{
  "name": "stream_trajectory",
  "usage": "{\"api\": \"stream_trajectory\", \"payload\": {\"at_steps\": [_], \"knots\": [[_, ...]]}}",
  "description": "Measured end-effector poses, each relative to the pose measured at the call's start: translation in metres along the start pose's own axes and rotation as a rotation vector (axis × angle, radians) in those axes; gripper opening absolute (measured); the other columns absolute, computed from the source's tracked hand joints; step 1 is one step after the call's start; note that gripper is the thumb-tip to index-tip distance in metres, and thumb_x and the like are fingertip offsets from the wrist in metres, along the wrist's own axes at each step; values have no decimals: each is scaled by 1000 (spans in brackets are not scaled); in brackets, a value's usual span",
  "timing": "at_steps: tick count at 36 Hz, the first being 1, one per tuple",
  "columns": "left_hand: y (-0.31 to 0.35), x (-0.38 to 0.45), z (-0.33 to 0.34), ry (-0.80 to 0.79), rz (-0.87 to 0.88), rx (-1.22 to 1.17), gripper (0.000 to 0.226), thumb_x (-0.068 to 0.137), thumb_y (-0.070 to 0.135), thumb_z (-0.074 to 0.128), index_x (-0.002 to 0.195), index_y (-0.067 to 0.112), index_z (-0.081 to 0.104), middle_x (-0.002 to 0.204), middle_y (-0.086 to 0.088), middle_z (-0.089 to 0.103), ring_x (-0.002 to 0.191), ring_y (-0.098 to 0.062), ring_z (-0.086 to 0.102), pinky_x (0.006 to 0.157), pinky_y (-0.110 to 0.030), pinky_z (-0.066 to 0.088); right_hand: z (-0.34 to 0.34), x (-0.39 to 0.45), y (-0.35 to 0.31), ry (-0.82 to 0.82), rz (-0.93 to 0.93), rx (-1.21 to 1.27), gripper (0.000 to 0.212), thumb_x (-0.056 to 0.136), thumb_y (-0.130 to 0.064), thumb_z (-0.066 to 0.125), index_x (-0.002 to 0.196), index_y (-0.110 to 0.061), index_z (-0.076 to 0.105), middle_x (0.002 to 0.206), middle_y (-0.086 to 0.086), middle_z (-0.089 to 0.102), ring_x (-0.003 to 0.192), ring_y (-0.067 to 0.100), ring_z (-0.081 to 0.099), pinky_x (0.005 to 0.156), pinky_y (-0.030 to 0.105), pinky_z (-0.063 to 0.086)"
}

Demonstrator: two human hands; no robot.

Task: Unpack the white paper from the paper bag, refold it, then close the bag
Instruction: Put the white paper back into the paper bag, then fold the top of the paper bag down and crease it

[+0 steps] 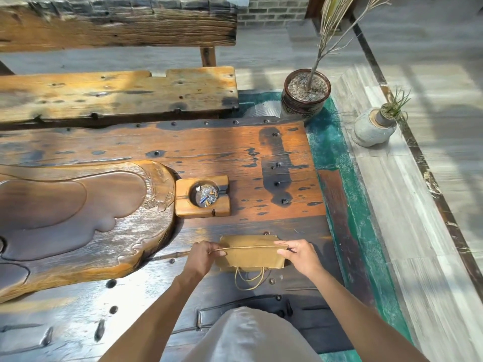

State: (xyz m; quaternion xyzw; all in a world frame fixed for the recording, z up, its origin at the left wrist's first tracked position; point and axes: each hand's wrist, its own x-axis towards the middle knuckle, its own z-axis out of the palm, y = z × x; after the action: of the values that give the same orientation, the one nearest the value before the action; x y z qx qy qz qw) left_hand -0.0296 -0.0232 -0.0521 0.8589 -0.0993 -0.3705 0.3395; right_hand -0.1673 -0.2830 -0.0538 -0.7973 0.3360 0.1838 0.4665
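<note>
A brown paper bag (251,257) lies flat on the dark wooden table (261,158), folded over across its middle, with its twine handles (249,279) trailing toward me. My left hand (202,256) pinches the left end of the fold. On the fold's right end rests my right hand (300,256), fingers gripping the bag's edge. No white paper is visible.
A wooden ashtray (202,195) with cigarette butts sits just beyond the bag. A carved wooden tea tray (78,218) fills the left. A bench (117,92) stands behind the table. A potted plant (305,96) and a stone vase (375,126) stand at the right.
</note>
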Motion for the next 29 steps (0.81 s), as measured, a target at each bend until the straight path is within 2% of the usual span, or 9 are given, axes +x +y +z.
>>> {"api": "stream_trajectory", "payload": {"at_steps": [5, 8, 11, 16, 19, 21, 24, 26, 29], "knots": [[3, -5, 2, 44, -45, -147, 17, 84, 0, 74, 100, 2, 80, 111, -11, 76, 102, -20, 68, 96, -24, 50, 8, -5, 0, 91, 53, 135, 26, 82, -11, 77, 108, -17, 79, 111, 4, 77, 107, 19, 71, 101, 43, 53], [4, -5, -1, 81, -53, -218, 13, 82, -2, 75, 94, -4, 79, 99, -18, 77, 91, -20, 66, 80, -9, 48, 5, -7, -7, 113, 52, 123, 20, 82, -15, 78, 102, -13, 80, 101, 3, 79, 98, 20, 73, 96, 44, 55], [14, -5, -13, 105, -24, -307, 15, 81, -3, 76, 95, -5, 78, 93, -18, 76, 90, -23, 66, 87, -29, 51, -7, -9, -22, 144, -2, 105, 9, 82, -16, 78, 91, -13, 81, 91, 2, 81, 92, 23, 75, 90, 45, 57], [42, -10, -44, 183, 109, -353, 6, 80, 6, 79, 86, 5, 82, 86, -10, 80, 83, -14, 69, 80, -18, 51, -41, -18, -64, 202, -114, 100, 13, 83, -21, 79, 71, -25, 74, 67, -25, 70, 75, -2, 65, 68, 12, 49], [67, -13, -67, 209, 170, -414, 8, 80, 7, 79, 75, 13, 81, 73, -2, 78, 71, -8, 68, 70, -13, 52, -63, -25, -94, 233, -191, 100, 11, 85, -20, 76, 76, -21, 71, 77, -13, 72, 79, 11, 66, 71, 26, 48], [88, -18, -82, 219, 209, -469, 6, 82, 4, 77, 81, 9, 81, 71, 3, 77, 68, -8, 68, 68, -21, 53, -79, -32, -114, 266, -234, 99, 11, 86, -21, 75, 84, -10, 74, 86, -1, 73, 84, 17, 64, 77, 33, 48], [127, -30, -110, 286, 313, -500, 4, 82, 3, 76, 83, 5, 80, 65, 5, 76, 57, -4, 66, 57, -24, 52, -106, -47, -146, 332, -316, 92, 27, 87, -26, 74, 74, -4, 66, 72, 4, 66, 71, 16, 56, 69, 32, 40], [153, -41, -130, 317, 373, -551, 6, 82, 2, 76, 86, 4, 79, 72, 3, 78, 63, -2, 70, 55, -16, 53, -123, -59, -167, 386, -351, 113, 28, 86, -28, 75, 78, -3, 68, 72, 7, 66, 72, 18, 56, 70, 32, 41], [191, -63, -160, 373, 504, -570, 16, 81, 2, 77, 95, -5, 78, 79, -3, 78, 70, -3, 70, 63, -11, 53, -147, -77, -196, 438, -447, 190, 24, 87, -25, 75, 92, -2, 74, 88, 12, 75, 88, 30, 69, 87, 43, 53]]}}
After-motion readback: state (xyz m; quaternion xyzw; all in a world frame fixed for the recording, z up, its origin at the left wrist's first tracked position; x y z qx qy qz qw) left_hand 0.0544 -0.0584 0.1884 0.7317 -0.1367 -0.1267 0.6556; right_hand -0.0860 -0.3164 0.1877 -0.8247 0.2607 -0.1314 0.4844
